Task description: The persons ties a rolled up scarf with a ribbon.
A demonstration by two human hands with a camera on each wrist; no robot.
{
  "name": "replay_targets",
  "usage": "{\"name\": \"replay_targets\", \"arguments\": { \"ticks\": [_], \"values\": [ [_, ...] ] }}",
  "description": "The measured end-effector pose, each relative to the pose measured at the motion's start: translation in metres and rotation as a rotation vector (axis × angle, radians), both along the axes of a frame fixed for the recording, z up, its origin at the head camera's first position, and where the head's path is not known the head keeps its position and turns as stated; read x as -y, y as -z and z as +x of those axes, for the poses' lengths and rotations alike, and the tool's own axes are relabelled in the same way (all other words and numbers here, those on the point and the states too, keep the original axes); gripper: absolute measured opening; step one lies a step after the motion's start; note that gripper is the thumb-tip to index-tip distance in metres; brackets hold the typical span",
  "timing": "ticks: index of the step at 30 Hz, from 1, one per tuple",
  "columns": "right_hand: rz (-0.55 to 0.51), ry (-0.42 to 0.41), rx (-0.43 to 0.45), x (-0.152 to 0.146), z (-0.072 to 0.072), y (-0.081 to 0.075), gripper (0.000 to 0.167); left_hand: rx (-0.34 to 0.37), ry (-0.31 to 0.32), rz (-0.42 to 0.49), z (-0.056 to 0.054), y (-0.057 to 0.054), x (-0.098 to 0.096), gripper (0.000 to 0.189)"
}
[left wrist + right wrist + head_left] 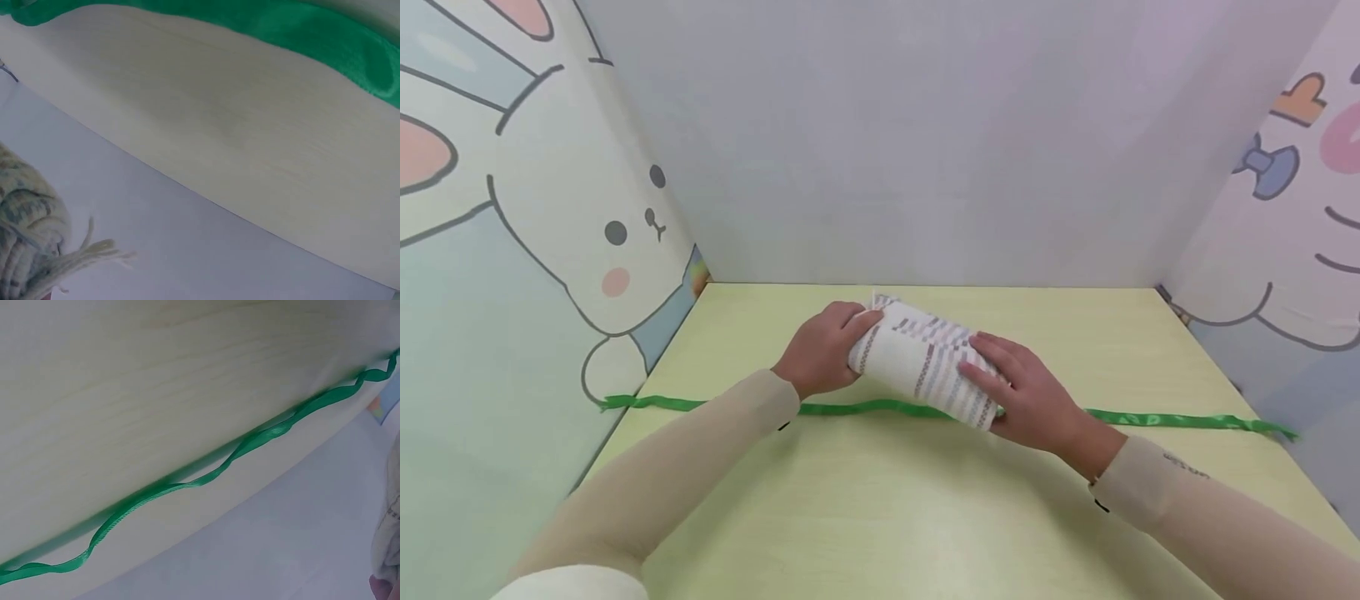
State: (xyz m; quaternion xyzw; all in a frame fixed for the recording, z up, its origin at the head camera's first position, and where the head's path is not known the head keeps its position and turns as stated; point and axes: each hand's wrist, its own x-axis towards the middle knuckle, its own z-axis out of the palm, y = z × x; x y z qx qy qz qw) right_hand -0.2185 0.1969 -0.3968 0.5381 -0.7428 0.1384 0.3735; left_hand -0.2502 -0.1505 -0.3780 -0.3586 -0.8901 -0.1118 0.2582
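A rolled, cream-coloured woven cloth [917, 358] with grey, blue and reddish-brown stripes is held up above the table, slanting down to the right. My left hand [826, 350] grips its upper left end, thumb lying along the top. At the lower right end my right hand [1033, 398] holds it, fingers spread over the upper side and the thumb hidden. The left wrist view shows one coiled end of the cloth [28, 219] with loose fringe threads hanging out. Only a sliver of the cloth [392, 512] enters the right wrist view.
A green ribbon [1172, 419] runs across the pale yellow wooden table [880, 517], passing behind the cloth. A plain light-grey wall [925, 150] stands at the back. Side panels with a cartoon rabbit [572, 208] on the left and another cartoon figure [1262, 250] on the right enclose the table.
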Motion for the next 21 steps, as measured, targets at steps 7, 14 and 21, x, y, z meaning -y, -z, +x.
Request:
{"name": "replay_targets", "arguments": {
  "ticks": [7,14,21],
  "values": [
    [-0.064,-0.035,-0.123,0.01,0.005,-0.009,0.037,-0.029,0.056,0.053,-0.002,0.001,0.005,0.075],
    [-0.15,-0.017,-0.19,0.017,0.01,-0.018,0.032,0.063,-0.057,0.248,0.003,0.003,0.003,0.091],
    [-0.299,0.012,-0.205,0.027,0.017,-0.023,0.03,0.608,-0.112,0.833,0.02,0.005,-0.007,0.104]
  ]
}}
